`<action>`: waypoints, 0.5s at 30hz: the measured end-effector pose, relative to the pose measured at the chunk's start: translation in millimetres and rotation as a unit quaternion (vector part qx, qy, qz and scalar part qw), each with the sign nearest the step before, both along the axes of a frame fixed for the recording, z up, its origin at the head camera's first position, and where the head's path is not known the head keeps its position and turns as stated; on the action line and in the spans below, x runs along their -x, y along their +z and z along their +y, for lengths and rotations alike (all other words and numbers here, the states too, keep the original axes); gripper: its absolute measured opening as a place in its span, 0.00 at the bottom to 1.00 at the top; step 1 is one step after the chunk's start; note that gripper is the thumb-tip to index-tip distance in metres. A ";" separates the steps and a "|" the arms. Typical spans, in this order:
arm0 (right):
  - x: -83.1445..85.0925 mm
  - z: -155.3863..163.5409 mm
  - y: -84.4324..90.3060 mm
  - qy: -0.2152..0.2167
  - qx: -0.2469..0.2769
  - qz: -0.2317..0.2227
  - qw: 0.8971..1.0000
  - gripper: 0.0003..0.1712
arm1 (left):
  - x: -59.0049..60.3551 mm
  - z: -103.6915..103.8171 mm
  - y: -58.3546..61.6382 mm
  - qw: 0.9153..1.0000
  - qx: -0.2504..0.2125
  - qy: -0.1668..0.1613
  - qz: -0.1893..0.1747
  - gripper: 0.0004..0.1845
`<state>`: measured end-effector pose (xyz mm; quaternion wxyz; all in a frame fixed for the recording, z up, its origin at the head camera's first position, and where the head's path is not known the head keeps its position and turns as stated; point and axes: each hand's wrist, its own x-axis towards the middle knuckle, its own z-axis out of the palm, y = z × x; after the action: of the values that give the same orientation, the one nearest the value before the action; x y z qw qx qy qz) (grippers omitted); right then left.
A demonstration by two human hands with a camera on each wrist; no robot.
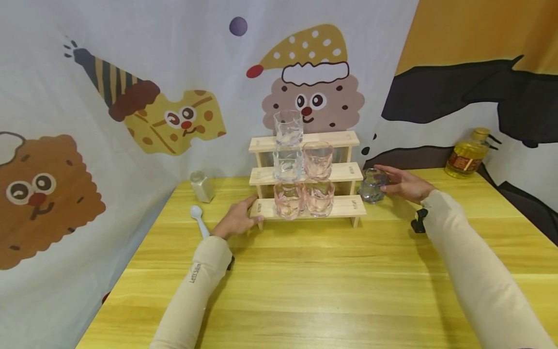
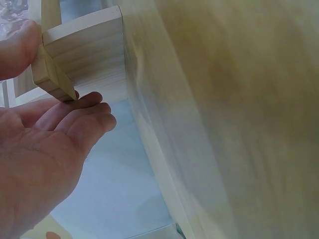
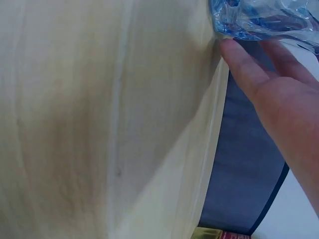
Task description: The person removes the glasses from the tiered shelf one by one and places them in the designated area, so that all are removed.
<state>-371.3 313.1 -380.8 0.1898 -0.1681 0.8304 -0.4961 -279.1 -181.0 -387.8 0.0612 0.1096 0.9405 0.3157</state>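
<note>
A three-tier wooden rack stands at the back middle of the yellow table. It carries a clear glass on top, a clear glass and a pink glass in the middle, and two pink glasses on the bottom tier. My left hand pinches the left end of the bottom tier; in the left wrist view the thumb lies on the rack's corner with the fingers beneath. My right hand holds a blue-grey glass just right of the rack, on or near the table. The right wrist view shows the fingers against that glass.
A small jar and a white spoon lie left of the rack. A bottle of oil stands at the back right corner. A black clip sits by my right wrist. A cartoon-printed cloth hangs behind the table.
</note>
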 end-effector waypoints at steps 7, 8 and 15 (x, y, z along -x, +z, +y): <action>-0.6 -1.5 14.1 -0.007 -0.009 0.035 0.999 0.53 | -0.2 0.5 0.7 1.000 0.002 -0.002 0.003 0.40; -0.9 -1.8 18.0 -0.010 -0.011 0.039 0.999 0.52 | -0.1 0.5 0.9 1.000 0.002 -0.003 0.005 0.39; -6.5 -5.5 56.6 -0.017 -0.016 0.063 0.998 0.48 | -0.8 -0.3 0.0 1.000 0.000 0.000 0.000 0.40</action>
<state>-364.8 307.5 -324.2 0.1312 -0.1824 0.8513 -0.4742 -278.3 -181.3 -387.9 0.0614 0.1098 0.9404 0.3159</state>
